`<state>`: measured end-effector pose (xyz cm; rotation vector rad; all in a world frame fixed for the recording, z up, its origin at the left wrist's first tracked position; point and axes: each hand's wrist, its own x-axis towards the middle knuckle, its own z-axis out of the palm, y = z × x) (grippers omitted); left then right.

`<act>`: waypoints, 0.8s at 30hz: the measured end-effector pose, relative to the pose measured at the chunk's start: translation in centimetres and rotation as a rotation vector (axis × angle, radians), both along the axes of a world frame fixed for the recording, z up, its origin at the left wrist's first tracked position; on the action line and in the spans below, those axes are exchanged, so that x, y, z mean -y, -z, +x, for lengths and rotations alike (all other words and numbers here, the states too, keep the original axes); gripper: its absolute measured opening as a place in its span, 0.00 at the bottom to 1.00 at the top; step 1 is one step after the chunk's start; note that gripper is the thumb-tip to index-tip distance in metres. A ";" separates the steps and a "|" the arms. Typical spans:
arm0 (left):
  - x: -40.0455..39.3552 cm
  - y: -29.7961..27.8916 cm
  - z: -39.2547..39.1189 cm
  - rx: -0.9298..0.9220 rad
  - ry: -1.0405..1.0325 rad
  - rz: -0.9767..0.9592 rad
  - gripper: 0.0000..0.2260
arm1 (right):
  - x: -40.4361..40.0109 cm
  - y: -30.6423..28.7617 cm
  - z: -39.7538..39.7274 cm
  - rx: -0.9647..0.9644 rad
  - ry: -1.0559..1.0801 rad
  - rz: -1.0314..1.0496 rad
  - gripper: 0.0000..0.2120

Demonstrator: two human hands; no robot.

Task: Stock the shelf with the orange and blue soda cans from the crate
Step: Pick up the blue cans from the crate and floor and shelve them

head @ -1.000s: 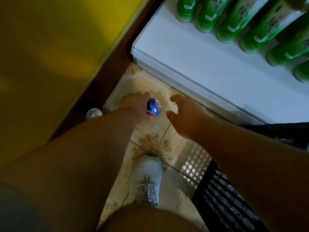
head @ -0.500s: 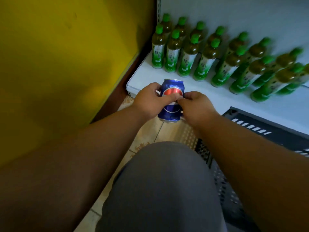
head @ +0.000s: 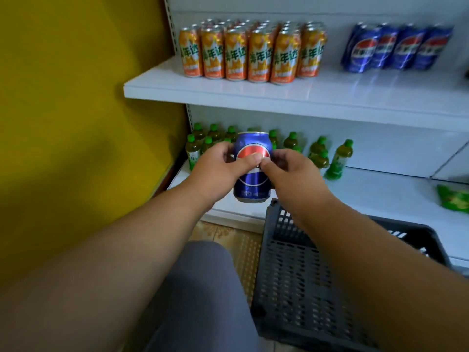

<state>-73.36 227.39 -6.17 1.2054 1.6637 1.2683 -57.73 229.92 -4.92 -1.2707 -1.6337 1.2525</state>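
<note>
Both hands hold 1 blue can (head: 252,174) upright in the air, in front of the lower shelf (head: 380,191) and just above the near-left corner of the crate (head: 291,275). The left hand (head: 218,168) wraps the can's left side with its thumb laid across the red-and-white logo; the right hand (head: 291,168) curls round the right side, its thumb tip meeting the left thumb at the front. Neither hand is spread; both are closed round the can.

Above the can, on the upper shelf (head: 253,94), a block of orange cans (head: 250,55) stands to the left and a row of 4 blue cans (head: 396,48) stands well to the right, with a bare gap between them. Behind the can, green bottles (head: 317,153) line the lower shelf.

The can looks sealed, so it is probably full and fairly heavy for its size. Its wall is thin metal, stiff while full yet easy to dent if knocked on the shelf edge. The glossy surface may be slippery. The best hold is likely round the middle of the body, leaving the base free to set flat beside the other blue cans.
</note>
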 end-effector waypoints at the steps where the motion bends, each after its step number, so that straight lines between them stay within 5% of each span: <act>1: -0.3 -1.2 0.8 -0.008 0.014 0.017 0.19 | -0.2 -0.9 1.0 -0.015 -0.002 0.015 0.14; 7: -4.5 -5.2 5.2 -0.030 0.090 0.072 0.25 | -3.2 -4.2 5.9 0.029 -0.023 0.130 0.21; 10: -8.0 -6.1 7.0 -0.084 0.135 0.098 0.19 | -6.2 -5.1 7.4 0.046 0.035 0.167 0.25; 24: -26.1 -8.0 12.1 -0.092 0.282 0.229 0.25 | -22.2 -7.9 11.6 0.227 0.227 0.360 0.29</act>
